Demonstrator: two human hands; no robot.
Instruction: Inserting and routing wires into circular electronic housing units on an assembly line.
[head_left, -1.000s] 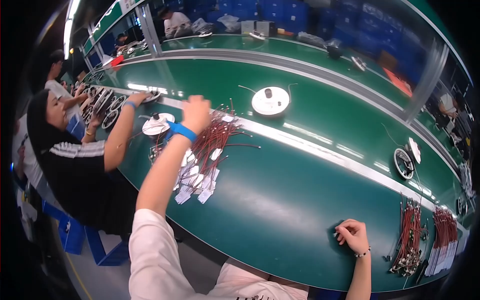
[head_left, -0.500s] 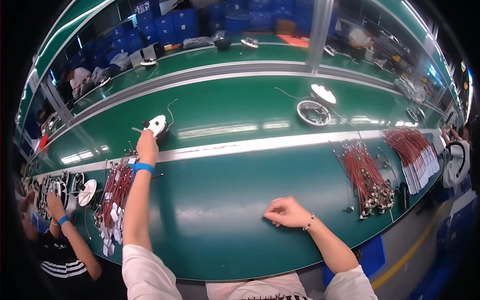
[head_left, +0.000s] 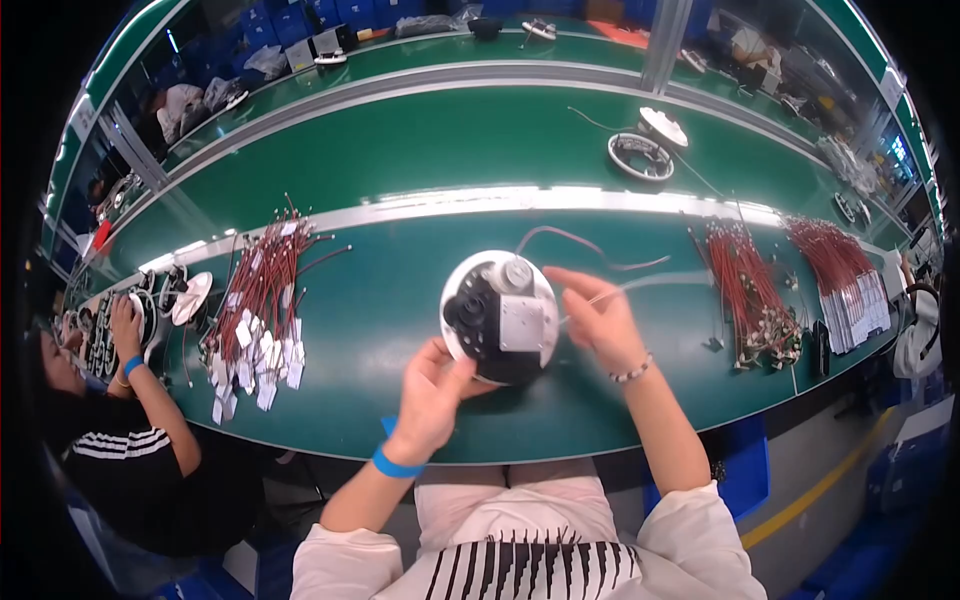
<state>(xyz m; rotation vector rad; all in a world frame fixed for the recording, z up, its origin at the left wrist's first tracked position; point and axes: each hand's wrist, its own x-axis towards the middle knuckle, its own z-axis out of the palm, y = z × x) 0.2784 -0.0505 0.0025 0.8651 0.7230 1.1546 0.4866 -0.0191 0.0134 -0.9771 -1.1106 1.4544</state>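
Above the near side of the workbench I hold a round white device (head_left: pixel 525 325) with black parts and a square metal plate facing up. My left hand (head_left: pixel 430 395), with a blue wrist band, is closed on its lower left rim. At the right rim is my right hand (head_left: pixel 605 325), wearing a beaded bracelet. A pale cable (head_left: pixel 650 284) runs between its thumb and index finger, blurred towards the right. From the top of the device a thin reddish wire (head_left: pixel 590 246) trails to the right.
Bundles of red wires with white tags (head_left: pixel 265 270) lie at left; more red wire bundles (head_left: pixel 750 290) lie at right. A white ring (head_left: pixel 640 158) and white disc (head_left: pixel 664 127) sit on the green belt beyond the pale rail. At left, a co-worker's hand (head_left: pixel 125 325) handles ring-shaped parts.
My left hand has brought the white device from the far-left belt back to the near middle. My right hand has moved up beside it, now with the pale cable. The view has shifted downward.
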